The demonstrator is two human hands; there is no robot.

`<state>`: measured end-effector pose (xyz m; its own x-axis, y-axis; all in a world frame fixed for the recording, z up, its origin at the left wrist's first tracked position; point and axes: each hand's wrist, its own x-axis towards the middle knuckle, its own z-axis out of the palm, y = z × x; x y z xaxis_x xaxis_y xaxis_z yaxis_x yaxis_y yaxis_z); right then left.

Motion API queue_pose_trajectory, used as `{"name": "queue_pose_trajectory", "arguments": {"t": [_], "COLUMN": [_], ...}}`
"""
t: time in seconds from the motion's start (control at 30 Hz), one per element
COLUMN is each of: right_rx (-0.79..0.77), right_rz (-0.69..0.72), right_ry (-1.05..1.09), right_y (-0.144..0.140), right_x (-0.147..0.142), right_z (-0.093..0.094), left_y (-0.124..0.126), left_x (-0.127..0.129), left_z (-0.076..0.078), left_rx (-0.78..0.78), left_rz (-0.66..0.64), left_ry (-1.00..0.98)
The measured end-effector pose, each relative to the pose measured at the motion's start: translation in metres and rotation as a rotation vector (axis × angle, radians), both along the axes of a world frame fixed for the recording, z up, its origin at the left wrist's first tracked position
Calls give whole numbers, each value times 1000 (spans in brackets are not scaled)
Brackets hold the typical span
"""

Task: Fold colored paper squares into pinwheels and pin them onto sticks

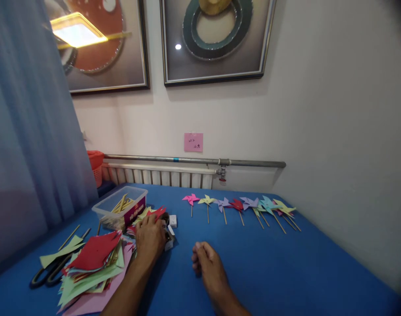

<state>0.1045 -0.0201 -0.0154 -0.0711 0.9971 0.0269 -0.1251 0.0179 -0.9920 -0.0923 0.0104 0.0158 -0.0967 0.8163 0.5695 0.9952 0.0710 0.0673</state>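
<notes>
My left hand reaches down onto cut paper pieces in red and yellow, beside small open boxes. Its fingertips are hidden, so whether they grip anything does not show. Over the blue tabletop, my right hand is closed with its fingers curled in, and nothing shows in it. To the left of my left forearm lies a stack of coloured paper, a red sheet on top. Behind it stands a clear plastic box of thin wooden sticks.
Several finished paper pinwheels on sticks lie in a row along the table's back. Black-handled scissors lie left, partly under green paper. A blue curtain hangs at left; a radiator and pipe run behind.
</notes>
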Motion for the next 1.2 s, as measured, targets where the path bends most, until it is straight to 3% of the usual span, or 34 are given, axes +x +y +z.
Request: {"name": "queue_pose_trajectory", "arguments": {"t": [0.17, 0.3, 0.37, 0.43, 0.5, 0.57, 0.77, 0.9, 0.97, 1.07, 1.2], "right_rx": [-29, -94, -141, -192, -210, -176, -149, -131, -134, -154, -181], "right_rz": [-34, -86, -80, -24, 66, 150, 278, 136, 53, 59, 129], "right_ry": [59, 148, 249, 402, 534, 600, 654, 725, 740, 687, 616], "right_y": [5, 10, 11, 12, 12, 12, 18, 25, 25, 18, 2], "right_x": [1, 4, 8, 14, 19, 24, 30, 34, 35, 37, 36], "right_z": [0, 0, 3, 8, 15, 23, 27, 18, 17, 19, 18], "left_y": [2, 2, -2, -11, -20, -27, -32, -36, -36, -31, -24], "left_x": [-2, 3, 15, 34, 56, 74, 93, 86, 80, 71, 67], "left_z": [-2, -2, -2, -2, -5, -9, -17, -9, -6, -7, -10], "left_rx": [-47, 77, 197, 287, 316, 350, 343, 375, 434, 466, 183], "left_rz": [10, -14, -144, -354, -596, -760, -924, -931, -860, -706, -611], "left_ry": [-17, -29, -21, 6, 55, 89, 127, 59, -28, -246, -656]}}
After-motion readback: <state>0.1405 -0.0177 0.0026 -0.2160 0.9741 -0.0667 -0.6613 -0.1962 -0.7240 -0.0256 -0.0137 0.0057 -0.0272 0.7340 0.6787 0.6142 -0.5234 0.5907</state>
